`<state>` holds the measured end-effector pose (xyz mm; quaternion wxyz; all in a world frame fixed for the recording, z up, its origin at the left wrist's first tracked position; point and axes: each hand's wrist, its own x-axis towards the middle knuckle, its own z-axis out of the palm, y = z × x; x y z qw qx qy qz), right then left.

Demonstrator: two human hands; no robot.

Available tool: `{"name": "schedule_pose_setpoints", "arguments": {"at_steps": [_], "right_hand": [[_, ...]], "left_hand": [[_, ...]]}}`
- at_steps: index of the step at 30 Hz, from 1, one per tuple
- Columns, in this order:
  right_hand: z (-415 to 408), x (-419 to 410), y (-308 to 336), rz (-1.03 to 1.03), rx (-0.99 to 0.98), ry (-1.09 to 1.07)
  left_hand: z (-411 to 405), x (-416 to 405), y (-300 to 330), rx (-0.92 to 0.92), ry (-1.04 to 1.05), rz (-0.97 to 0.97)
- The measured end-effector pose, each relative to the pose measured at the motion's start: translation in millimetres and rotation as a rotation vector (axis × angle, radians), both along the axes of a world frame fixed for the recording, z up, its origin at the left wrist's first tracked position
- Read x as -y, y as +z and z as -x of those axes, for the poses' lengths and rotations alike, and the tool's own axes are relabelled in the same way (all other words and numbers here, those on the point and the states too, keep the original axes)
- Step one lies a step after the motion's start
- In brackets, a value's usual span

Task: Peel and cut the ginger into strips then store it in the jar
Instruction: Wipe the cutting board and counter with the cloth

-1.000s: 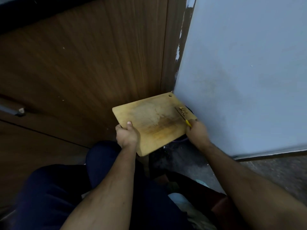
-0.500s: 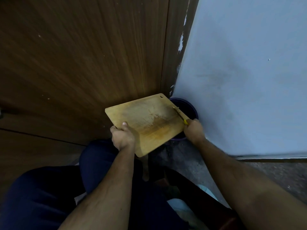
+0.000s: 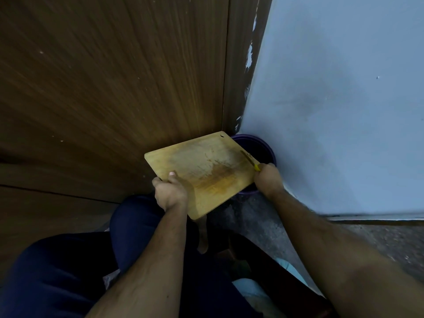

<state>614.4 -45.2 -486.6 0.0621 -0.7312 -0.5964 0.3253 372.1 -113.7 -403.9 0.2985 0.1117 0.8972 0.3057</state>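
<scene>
Ginger itself does not show anywhere now; the scraps that lay by the knife blade a second ago are gone from the board [image 3: 204,171], which bears only a brown-yellow stain. Left hand [image 3: 171,191] grips the board's near-left edge, thumb on top, the other fingers curled under and hidden. Right hand [image 3: 268,180] is clamped on the yellow handle of the knife [image 3: 250,159], its blade laid on the board's right edge. Since the earlier frames the board has come off the bin [image 3: 259,148], which was almost covered and now shows its dark purple rim and dark inside beside the board's right edge. What lies in the bin cannot be made out. Its near side is hidden by the board and right hand. The bin stands in the corner between a brown wooden panel [image 3: 114,88] and a pale blue wall [image 3: 344,99]. Dark blue trousers [image 3: 57,271] fill the lower left.
</scene>
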Motion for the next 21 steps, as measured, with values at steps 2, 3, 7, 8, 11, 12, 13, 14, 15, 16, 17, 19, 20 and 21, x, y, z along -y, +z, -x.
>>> {"name": "schedule_pose_setpoints", "arguments": {"at_steps": [2, 3, 7, 8, 11, 12, 13, 14, 15, 16, 17, 19, 20, 21], "right_hand": [[-3.4, -1.0, -5.9, 0.022, 0.012, -0.016], [-6.1, -1.8, -8.1, 0.03, 0.015, -0.038], [-11.1, -1.7, -7.1, -0.008, 0.008, -0.047], [-9.9, -1.0, -6.8, -0.012, 0.003, -0.036], [-9.4, -0.5, -7.4, 0.023, 0.034, -0.034], [-11.4, -1.7, -7.2, 0.04, 0.05, -0.054], [-13.0, -3.3, -6.1, 0.049, 0.069, -0.072], [-13.7, -5.1, -2.8, 0.046, 0.085, -0.078], [-13.5, -6.5, 2.4, 0.028, 0.097, -0.067], [-12.4, -8.4, 8.6, 0.004, 0.096, -0.057], [-10.9, -10.8, 14.8, -0.023, 0.081, -0.047], [-10.0, -14.1, 28.3, -0.055, 0.057, -0.043], [-11.3, -16.2, 35.7, -0.063, 0.054, -0.046], [-13.1, -18.2, 43.5, -0.073, 0.049, -0.049]], "left_hand": [[0.9, 0.8, 0.3, 0.001, 0.002, 0.001], [1.5, 1.1, 1.2, 0.001, 0.003, -0.001], [1.4, 1.7, 2.6, 0.006, 0.019, 0.001], [1.6, 1.4, 3.0, 0.006, 0.024, 0.001], [1.6, 0.7, 4.9, 0.006, 0.02, -0.005], [1.4, 1.0, 5.8, 0.005, 0.015, -0.002], [1.3, 1.2, 7.2, 0.004, 0.009, 0.0], [1.2, 1.7, 9.1, 0.003, 0.006, 0.003], [1.3, 2.7, 11.1, 0.005, 0.007, 0.003], [1.4, 3.3, 12.5, 0.009, 0.008, 0.001], [1.4, 3.6, 14.6, 0.013, 0.007, -0.004], [1.2, 5.0, 20.2, 0.02, -0.004, -0.012], [1.5, 5.6, 23.4, 0.023, -0.014, -0.02], [2.0, 6.6, 27.6, 0.024, -0.026, -0.027]]}}
